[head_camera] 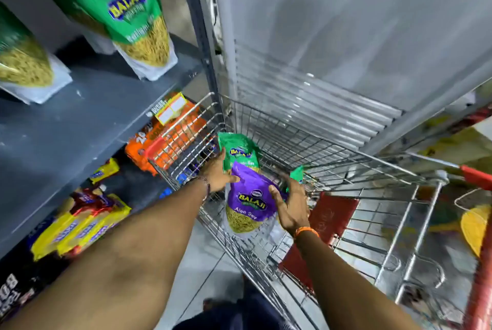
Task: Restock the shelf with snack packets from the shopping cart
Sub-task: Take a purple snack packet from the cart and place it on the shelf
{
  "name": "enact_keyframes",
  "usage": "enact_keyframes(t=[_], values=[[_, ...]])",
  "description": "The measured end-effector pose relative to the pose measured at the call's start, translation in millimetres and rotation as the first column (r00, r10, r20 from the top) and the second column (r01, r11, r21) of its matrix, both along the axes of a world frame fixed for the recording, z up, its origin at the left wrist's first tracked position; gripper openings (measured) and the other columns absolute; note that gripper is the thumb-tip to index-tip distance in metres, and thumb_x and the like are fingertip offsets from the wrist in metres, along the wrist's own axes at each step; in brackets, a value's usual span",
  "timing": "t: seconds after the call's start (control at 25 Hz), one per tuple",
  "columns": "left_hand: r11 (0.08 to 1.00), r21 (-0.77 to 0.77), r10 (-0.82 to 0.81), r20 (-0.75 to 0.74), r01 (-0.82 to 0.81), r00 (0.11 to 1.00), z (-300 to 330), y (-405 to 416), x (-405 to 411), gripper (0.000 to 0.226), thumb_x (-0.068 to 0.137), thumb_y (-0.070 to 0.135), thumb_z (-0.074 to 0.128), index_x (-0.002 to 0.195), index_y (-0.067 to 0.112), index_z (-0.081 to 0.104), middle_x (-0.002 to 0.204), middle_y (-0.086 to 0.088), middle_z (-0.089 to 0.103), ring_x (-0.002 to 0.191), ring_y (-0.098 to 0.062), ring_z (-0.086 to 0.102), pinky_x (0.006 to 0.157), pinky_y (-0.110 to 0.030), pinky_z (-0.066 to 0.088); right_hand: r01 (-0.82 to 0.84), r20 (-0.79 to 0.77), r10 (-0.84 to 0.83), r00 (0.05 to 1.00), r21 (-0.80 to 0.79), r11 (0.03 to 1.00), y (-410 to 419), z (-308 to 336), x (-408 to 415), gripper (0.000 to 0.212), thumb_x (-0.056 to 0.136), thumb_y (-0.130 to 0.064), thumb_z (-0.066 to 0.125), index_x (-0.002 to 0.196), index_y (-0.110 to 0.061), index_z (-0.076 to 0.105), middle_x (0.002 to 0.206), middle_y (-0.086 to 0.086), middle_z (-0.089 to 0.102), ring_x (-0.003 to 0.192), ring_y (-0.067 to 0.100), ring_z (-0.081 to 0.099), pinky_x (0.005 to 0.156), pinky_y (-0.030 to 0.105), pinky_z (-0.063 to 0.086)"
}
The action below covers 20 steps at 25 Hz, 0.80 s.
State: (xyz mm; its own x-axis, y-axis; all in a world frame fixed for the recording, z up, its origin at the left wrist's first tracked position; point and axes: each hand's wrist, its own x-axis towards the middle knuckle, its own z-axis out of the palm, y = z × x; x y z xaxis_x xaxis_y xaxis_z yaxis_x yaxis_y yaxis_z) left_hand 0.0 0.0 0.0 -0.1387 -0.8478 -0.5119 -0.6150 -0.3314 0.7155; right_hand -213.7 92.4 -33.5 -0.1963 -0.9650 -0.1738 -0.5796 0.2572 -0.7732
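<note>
Forearms, mine, both over cart (346, 154). Shelf (80, 117): up-left of my hands. One purple packet (250, 196): upright at cart's left wall, long axis vertical. Left hand (217, 172), right hand (290, 208): clamped on its opposite edges.

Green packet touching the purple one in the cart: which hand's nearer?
Left. Left hand touches the green packet at its left edge; right hand holds the purple packet, lower right of it.

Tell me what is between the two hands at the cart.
In the head view, the purple packet sits between the left hand and the right hand, both gripping its edges; a green packet shows behind its top.
</note>
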Motion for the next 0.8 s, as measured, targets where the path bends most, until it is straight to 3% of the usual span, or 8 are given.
enact_keyframes(t=[0.04,0.12,0.24,0.28,0.4,0.56,0.68,0.8], values=[[0.994,0.096,0.055,-0.100,-0.046,0.993,-14,-3,-4,0.087,0.080,-0.004,0.074,0.154,0.003,0.028,0.133,0.003,0.054,0.119,-0.010,0.053,0.116,-0.029,0.031,0.069,0.091,-0.070,0.993,0.017,0.997,1,-11,1,0.054,0.089,-0.038,0.067,0.134,-0.011,0.054,0.125,0.008,0.062,0.115,0.020,0.057,0.107,0.033,0.043],[0.977,0.205,0.094,-0.150,-0.062,0.984,-31,-3,-9,0.062,0.078,-0.017,0.069,0.136,-0.005,0.050,0.095,0.008,0.071,0.081,0.002,0.066,0.099,-0.036,0.051,0.287,0.273,-0.294,0.916,0.067,0.956,4,-29,4,0.040,0.083,-0.015,0.076,0.118,0.000,0.063,0.109,0.011,0.069,0.093,0.008,0.065,0.094,0.023,0.052],[0.970,0.138,0.219,-0.157,-0.198,0.963,-64,-7,-11,0.023,0.080,-0.018,0.067,0.102,-0.010,0.065,0.061,0.014,0.070,0.050,0.011,0.060,0.068,-0.017,0.050,0.493,0.484,-0.516,0.706,0.187,0.850,7,-50,8,0.016,0.080,0.014,0.070,0.095,0.009,0.066,0.076,-0.002,0.073,0.063,-0.014,0.063,0.071,0.002,0.049],[0.967,0.118,0.241,-0.148,-0.225,0.959,-69,-7,-10,0.023,0.081,-0.017,0.067,0.104,-0.016,0.065,0.059,0.012,0.072,0.047,0.011,0.059,0.063,-0.013,0.050,0.515,0.543,-0.543,0.640,0.222,0.828,5,-54,8,0.017,0.082,0.018,0.065,0.089,0.002,0.066,0.065,-0.013,0.071,0.057,-0.014,0.061,0.069,0.004,0.049],[0.956,0.099,0.289,-0.155,-0.276,0.945,-66,-6,-8,0.034,0.081,-0.011,0.070,0.112,-0.023,0.062,0.102,-0.028,0.073,0.048,0.008,0.059,0.064,-0.016,0.053,0.554,0.610,-0.608,0.508,0.309,0.773,1,-61,6,0.028,0.086,0.018,0.060,0.077,-0.008,0.056,0.050,-0.017,0.064,0.052,-0.010,0.056,0.072,0.015,0.047],[0.948,0.155,0.303,-0.185,-0.276,0.935,-54,-2,7,0.036,0.082,-0.004,0.072,0.114,-0.019,0.064,0.116,-0.033,0.067,0.059,-0.003,0.062,0.058,-0.013,0.053,0.567,0.668,-0.601,0.438,0.314,0.761,-5,-51,9,0.020,0.087,0.013,0.063,0.084,-0.007,0.061,0.052,-0.014,0.066,0.051,-0.008,0.057,0.063,0.009,0.050],[0.930,0.136,0.367,-0.240,-0.343,0.899,-33,0,17,0.035,0.083,-0.001,0.073,0.113,-0.018,0.066,0.101,-0.025,0.072,0.045,0.009,0.058,0.053,-0.013,0.049,0.561,0.711,-0.548,0.440,0.259,0.786,-16,-29,16,0.017,0.084,0.010,0.068,0.086,-0.006,0.062,0.051,-0.013,0.065,0.049,-0.007,0.054,0.057,0.009,0.049],[0.896,0.076,0.437,-0.313,-0.437,0.843,3,5,28,0.034,0.083,0.002,0.073,0.111,-0.018,0.067,0.067,0.004,0.071,0.042,0.011,0.056,0.052,-0.013,0.049,0.558,0.764,-0.469,0.443,0.175,0.811,-37,12,28,0.021,0.083,0.009,0.069,0.076,-0.010,0.063,0.052,-0.014,0.067,0.048,-0.005,0.053,0.055,0.012,0.047]])
